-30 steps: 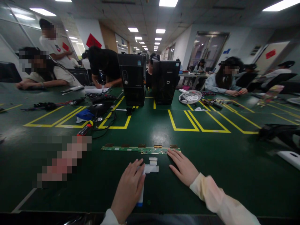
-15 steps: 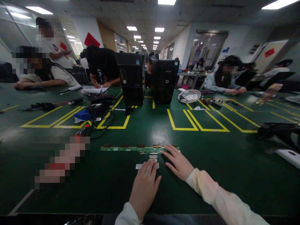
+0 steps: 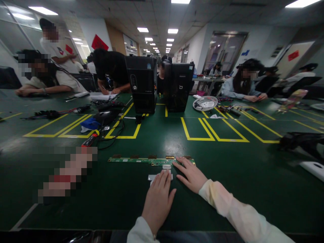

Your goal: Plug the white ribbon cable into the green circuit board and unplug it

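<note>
A long, narrow green circuit board (image 3: 136, 160) lies flat on the green table (image 3: 253, 182) in front of me. A white flat ribbon cable (image 3: 155, 177) runs from the board's middle toward me. My left hand (image 3: 158, 199) lies flat on that cable with its fingers stretched out. My right hand (image 3: 191, 175) rests open beside it, fingertips touching the board's right end near the cable's connector (image 3: 166, 166).
Two black computer towers (image 3: 143, 88) (image 3: 178, 87) stand upright at mid-table. Cables, a blue cloth and a red-handled tool (image 3: 91, 139) lie at the left. A white fan grille (image 3: 205, 103) sits beyond. Several people work at the table's far sides. Black gear (image 3: 301, 141) lies at the right.
My left hand slid right and forward along the white cable, now covering most of it. My right hand shifted slightly left toward the connector. The cable's near end has moved up to the board.
</note>
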{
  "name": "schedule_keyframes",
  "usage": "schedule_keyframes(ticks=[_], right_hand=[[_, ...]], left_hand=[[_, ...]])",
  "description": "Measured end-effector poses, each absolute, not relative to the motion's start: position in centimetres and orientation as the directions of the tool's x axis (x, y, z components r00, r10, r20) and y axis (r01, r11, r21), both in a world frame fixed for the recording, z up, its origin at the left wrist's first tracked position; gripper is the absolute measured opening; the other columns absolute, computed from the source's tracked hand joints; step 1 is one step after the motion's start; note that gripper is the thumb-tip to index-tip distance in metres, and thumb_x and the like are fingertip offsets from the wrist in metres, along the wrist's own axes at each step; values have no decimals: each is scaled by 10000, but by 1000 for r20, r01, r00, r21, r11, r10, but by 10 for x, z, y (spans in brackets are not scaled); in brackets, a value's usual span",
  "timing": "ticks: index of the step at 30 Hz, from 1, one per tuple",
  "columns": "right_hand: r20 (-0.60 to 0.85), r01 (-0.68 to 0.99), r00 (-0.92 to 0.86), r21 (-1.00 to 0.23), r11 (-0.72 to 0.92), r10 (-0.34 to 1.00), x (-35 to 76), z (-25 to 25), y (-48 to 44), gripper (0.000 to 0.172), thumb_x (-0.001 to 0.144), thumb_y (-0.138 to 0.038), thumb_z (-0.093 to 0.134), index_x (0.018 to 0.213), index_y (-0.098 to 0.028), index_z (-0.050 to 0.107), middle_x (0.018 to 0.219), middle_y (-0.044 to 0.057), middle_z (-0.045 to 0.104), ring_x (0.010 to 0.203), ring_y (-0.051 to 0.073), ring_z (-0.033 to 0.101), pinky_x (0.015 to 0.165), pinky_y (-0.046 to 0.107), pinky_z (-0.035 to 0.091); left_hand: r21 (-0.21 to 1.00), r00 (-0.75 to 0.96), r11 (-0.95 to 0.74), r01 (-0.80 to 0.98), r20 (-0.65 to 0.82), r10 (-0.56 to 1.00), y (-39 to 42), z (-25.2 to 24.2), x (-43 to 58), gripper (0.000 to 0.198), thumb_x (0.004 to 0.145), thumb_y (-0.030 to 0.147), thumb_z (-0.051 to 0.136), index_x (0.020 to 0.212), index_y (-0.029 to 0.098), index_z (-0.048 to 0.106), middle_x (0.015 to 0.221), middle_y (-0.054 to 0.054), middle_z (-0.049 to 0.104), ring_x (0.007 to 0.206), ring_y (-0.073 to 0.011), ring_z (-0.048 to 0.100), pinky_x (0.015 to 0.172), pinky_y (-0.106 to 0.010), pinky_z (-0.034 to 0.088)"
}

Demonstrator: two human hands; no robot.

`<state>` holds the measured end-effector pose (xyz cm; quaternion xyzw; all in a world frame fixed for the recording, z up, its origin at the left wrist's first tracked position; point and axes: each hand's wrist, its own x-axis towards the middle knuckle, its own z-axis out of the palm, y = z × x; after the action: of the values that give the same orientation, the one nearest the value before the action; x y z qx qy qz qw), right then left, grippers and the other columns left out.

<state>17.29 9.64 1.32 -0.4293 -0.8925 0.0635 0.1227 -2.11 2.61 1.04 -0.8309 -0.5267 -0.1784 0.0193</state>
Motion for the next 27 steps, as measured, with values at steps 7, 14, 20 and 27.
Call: schedule_keyframes(ticks=[7, 14, 20, 27], right_hand=[[182, 749, -600, -214, 627, 779, 172, 12, 97, 481, 929, -389, 434, 1387, -242, 424, 1451, 112, 342, 1348, 267, 284, 1090, 482, 307], [163, 751, -602, -217, 623, 782, 172, 14, 96, 481, 930, -384, 431, 1387, -235, 424, 1457, 110, 331, 1348, 271, 281, 1093, 488, 301], [178, 746, -604, -218, 630, 777, 173, 12, 97, 486, 930, -399, 431, 1391, -246, 416, 1463, 103, 322, 1356, 267, 267, 1095, 484, 300], [165, 736, -613, -238, 634, 773, 174, 13, 97, 482, 930, -391, 430, 1391, -250, 418, 1464, 111, 320, 1361, 271, 260, 1088, 492, 308]], left_hand=[[148, 382, -443, 884, 319, 868, 26, 8, -20, 445, 911, 310, 449, 1311, 118, 479, 1366, -135, 523, 1267, -273, 470, 1012, -454, 450], [176, 356, -417, 892, 293, 887, 25, 10, -18, 440, 923, 333, 418, 1299, 118, 495, 1360, -131, 530, 1274, -286, 458, 1007, -476, 450], [199, 353, -422, 884, 304, 885, 25, 9, -18, 440, 926, 331, 411, 1306, 120, 480, 1365, -134, 524, 1283, -272, 450, 1026, -472, 432], [204, 337, -411, 888, 319, 886, 24, 8, -19, 441, 934, 337, 392, 1316, 129, 466, 1369, -134, 519, 1283, -274, 451, 1027, -480, 428]])
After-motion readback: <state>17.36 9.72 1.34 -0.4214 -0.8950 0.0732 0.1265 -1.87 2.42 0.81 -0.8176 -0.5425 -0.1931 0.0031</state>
